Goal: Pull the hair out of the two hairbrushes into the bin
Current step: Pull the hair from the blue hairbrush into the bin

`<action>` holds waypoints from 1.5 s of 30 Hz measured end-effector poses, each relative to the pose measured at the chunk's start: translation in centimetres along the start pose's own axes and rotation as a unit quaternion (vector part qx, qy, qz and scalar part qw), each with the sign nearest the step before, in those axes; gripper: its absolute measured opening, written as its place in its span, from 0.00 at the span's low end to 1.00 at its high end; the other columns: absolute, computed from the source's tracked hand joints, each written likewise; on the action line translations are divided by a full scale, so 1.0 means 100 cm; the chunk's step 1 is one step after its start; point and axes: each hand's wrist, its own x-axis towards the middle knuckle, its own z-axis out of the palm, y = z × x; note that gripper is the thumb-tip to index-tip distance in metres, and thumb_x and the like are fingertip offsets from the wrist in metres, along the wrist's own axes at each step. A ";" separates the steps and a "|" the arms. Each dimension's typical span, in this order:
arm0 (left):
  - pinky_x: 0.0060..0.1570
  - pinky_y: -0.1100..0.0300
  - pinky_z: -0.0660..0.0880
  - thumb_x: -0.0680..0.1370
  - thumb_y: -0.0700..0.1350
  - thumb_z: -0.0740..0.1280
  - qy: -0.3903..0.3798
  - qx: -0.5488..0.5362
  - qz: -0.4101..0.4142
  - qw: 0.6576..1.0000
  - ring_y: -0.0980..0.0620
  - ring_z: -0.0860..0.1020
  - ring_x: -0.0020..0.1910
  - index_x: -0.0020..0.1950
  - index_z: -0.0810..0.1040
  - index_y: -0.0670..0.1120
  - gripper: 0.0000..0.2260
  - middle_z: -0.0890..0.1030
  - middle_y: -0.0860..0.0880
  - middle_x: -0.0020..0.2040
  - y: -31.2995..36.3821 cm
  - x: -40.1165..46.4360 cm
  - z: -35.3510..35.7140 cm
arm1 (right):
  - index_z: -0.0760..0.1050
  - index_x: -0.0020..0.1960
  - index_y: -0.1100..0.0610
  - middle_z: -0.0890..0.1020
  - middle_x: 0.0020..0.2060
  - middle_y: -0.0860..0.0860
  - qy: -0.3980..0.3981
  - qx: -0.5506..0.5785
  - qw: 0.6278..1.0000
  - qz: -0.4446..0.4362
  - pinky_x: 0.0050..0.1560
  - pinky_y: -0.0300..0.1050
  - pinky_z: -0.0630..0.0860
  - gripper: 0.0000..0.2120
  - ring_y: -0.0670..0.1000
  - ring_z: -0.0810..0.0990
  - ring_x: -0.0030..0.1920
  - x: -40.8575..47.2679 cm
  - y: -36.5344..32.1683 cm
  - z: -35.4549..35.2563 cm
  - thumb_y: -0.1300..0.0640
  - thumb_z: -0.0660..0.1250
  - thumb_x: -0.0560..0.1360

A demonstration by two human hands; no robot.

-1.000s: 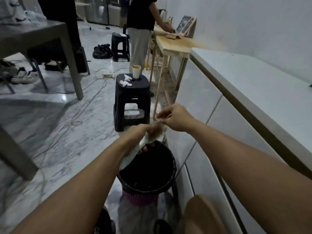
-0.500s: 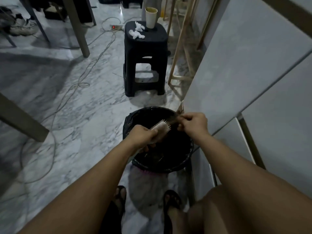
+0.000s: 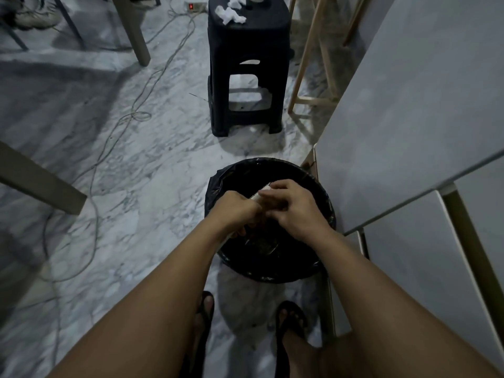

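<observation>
A round black bin (image 3: 272, 170) lined with a black bag stands on the marble floor by the white cabinets. Both my hands hover over its opening. My left hand (image 3: 234, 211) grips a white hairbrush (image 3: 259, 194) by its handle, and only a short stretch of the bristled head shows between the hands. My right hand (image 3: 291, 208) lies over the brush head with its fingers curled onto the bristles. Whether it pinches any hair is hidden. A dull clump (image 3: 261, 242) lies at the bottom of the bin. Only one brush is in view.
A black plastic stool (image 3: 246, 64) with crumpled tissues on top stands beyond the bin. White cabinet fronts (image 3: 409, 118) run along the right. Cables trail across the floor on the left, near table legs (image 3: 41, 184). My sandalled feet (image 3: 204, 317) stand just before the bin.
The view has tilted down from the room to the bin. My right hand has moved from the brush tip back onto the head, close against my left hand, and both hands sit lower over the bin.
</observation>
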 end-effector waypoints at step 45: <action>0.33 0.56 0.69 0.73 0.49 0.68 0.028 0.102 0.047 0.993 0.45 0.73 0.29 0.44 0.81 0.36 0.15 0.83 0.39 0.39 0.008 0.044 -0.008 | 0.81 0.57 0.49 0.81 0.57 0.46 -0.013 -0.031 0.999 0.022 0.63 0.48 0.71 0.20 0.49 0.76 0.58 0.023 0.001 -0.013 0.54 0.77 0.65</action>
